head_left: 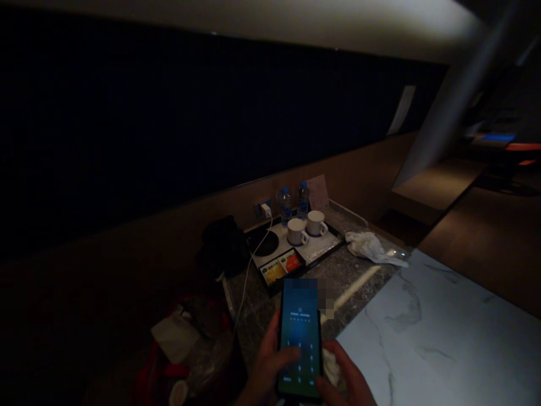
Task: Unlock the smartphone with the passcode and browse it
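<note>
A smartphone (299, 332) with a lit keypad screen is low in the middle of the view, held upright in both hands. My left hand (267, 361) grips its left edge, with the thumb resting on the screen. My right hand (346, 379) holds the right edge and lower corner, and a bit of crumpled white tissue (332, 363) is tucked against its fingers. The room is dim.
A black tray (296, 248) on the dark stone counter (359, 276) carries two white cups (306, 228) and sachets; two water bottles (293, 203) stand behind. A white charger cable (249, 270) hangs from the wall socket. A crumpled white cloth (372, 247) lies right; bags (190, 344) sit left.
</note>
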The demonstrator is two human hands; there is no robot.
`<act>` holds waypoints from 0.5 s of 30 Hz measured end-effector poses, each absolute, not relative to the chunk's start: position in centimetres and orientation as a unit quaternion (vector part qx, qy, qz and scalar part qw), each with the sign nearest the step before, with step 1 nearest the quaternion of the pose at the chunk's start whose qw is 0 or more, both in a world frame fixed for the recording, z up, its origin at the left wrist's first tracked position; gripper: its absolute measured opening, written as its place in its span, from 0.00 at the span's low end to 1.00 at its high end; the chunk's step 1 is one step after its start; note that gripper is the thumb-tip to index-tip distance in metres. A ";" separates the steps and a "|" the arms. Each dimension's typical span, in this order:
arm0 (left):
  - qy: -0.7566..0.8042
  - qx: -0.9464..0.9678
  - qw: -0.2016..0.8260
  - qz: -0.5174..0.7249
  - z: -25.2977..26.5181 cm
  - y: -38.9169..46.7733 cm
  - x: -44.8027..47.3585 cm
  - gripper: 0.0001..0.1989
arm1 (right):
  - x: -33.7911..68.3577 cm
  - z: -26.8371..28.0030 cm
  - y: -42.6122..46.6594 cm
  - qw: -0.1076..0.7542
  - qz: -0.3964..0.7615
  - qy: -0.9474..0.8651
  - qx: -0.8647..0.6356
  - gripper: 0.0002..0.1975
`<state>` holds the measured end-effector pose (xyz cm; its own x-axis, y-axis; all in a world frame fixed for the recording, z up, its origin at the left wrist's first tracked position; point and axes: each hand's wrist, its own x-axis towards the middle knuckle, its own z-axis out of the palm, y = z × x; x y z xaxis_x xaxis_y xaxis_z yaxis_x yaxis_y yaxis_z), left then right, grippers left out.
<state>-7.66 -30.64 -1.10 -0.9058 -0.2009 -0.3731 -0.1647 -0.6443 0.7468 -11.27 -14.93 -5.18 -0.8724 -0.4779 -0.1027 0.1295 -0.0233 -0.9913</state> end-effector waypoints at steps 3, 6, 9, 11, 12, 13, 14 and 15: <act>-0.461 0.228 0.031 -0.857 -1.3 -30.4 -7.9 0.53 | -11.3 -5.3 -14.9 0.202 -0.701 0.672 -0.131 0.26; -0.475 0.230 0.045 -0.848 -1.4 -30.2 -8.1 0.53 | -11.4 -5.1 -14.9 0.204 -0.695 0.678 -0.127 0.28; -0.476 0.210 0.037 -0.853 -1.6 -30.4 -8.1 0.55 | -11.4 -4.6 -15.1 0.222 -0.697 0.669 -0.132 0.28; -0.478 0.193 0.032 -0.856 -1.8 -30.5 -8.0 0.57 | -11.5 -4.4 -15.2 0.228 -0.705 0.659 -0.134 0.28; -0.481 0.188 0.031 -0.856 -2.0 -30.6 -7.9 0.58 | -11.5 -4.3 -15.2 0.229 -0.708 0.655 -0.133 0.28; -0.485 0.185 0.032 -0.854 -2.1 -30.6 -7.9 0.58 | -11.5 -4.3 -15.2 0.228 -0.709 0.655 -0.130 0.29; -0.490 0.183 0.031 -0.852 -2.2 -30.7 -7.8 0.58 | -11.6 -4.3 -15.1 0.226 -0.707 0.658 -0.127 0.29; -0.493 0.178 0.027 -0.851 -2.3 -30.8 -7.8 0.58 | -11.6 -4.3 -15.1 0.223 -0.703 0.664 -0.123 0.30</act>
